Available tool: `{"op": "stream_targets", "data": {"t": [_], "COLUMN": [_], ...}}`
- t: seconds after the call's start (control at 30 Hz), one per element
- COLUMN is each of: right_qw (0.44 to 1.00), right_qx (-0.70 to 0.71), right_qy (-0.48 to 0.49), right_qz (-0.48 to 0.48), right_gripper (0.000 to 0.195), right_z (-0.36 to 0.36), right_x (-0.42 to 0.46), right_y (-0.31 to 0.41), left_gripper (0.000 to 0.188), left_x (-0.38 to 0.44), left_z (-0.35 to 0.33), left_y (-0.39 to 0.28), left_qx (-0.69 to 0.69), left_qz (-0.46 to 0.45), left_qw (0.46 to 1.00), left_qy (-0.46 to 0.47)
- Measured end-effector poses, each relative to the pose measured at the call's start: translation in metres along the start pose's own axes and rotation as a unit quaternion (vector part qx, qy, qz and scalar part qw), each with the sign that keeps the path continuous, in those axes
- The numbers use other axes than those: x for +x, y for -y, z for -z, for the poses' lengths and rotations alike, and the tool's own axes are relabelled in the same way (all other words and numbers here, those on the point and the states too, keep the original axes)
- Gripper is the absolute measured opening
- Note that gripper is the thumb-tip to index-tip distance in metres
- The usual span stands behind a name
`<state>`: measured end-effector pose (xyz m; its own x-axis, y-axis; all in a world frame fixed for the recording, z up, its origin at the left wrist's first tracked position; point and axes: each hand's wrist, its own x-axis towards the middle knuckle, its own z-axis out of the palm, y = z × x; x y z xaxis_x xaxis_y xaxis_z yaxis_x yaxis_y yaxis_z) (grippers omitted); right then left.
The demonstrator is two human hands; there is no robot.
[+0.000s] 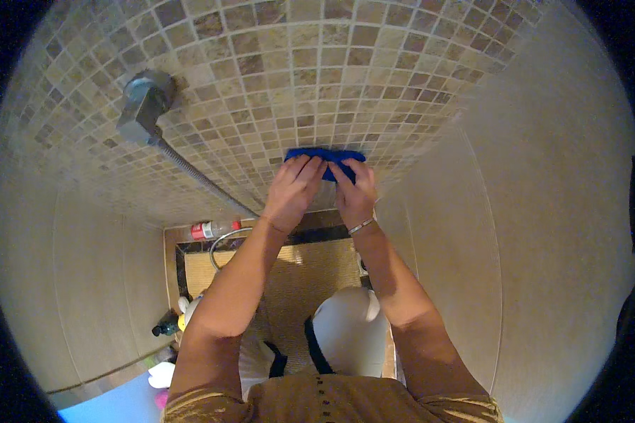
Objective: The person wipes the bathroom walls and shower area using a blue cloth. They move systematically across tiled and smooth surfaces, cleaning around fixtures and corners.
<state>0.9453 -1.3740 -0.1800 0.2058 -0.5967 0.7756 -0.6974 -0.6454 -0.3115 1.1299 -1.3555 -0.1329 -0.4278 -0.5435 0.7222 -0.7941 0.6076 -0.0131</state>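
Observation:
Both of my hands press a blue cloth point(325, 154) against a wall of small beige and brown mosaic tiles point(344, 69). My left hand point(295, 187) lies on the cloth's left part with the fingers pointing up the wall. On the right part, my right hand point(356, 190) grips the cloth with bent fingers, and a bracelet point(361, 226) circles that wrist. The two hands are close together, fingertips nearly meeting. Part of the cloth is hidden under the fingers.
A metal shower wall outlet point(147, 103) juts from the wall at left, its metal hose point(201, 177) running down behind my left arm. A plastic bottle with a red cap point(215, 230) lies by the wall's foot. Bottles, one dark point(165, 323), stand left. A smooth wall point(455, 211) closes the right side.

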Motion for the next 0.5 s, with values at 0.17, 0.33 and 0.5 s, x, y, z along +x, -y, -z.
{"op": "stream_targets", "data": {"t": [0.17, 0.33, 0.5], "right_qw": [0.997, 0.99, 0.991], "right_qx": [0.037, 0.046, -0.004], "right_qy": [0.058, -0.04, -0.004], "right_qz": [0.021, 0.126, 0.137], "right_gripper": [0.067, 0.056, 0.05], "right_z": [0.002, 0.002, -0.047], "right_x": [0.014, 0.084, 0.063], "right_y": [0.026, 0.09, 0.078], "left_gripper": [0.041, 0.048, 0.049], "left_x": [-0.014, 0.002, -0.015], "left_z": [0.023, 0.071, 0.056], "left_y": [0.008, 0.027, 0.033], "left_qx": [-0.027, 0.057, 0.091], "left_qz": [0.094, 0.141, 0.166], "left_qw": [0.995, 0.976, 0.969], "left_qy": [0.012, -0.156, -0.158]}}
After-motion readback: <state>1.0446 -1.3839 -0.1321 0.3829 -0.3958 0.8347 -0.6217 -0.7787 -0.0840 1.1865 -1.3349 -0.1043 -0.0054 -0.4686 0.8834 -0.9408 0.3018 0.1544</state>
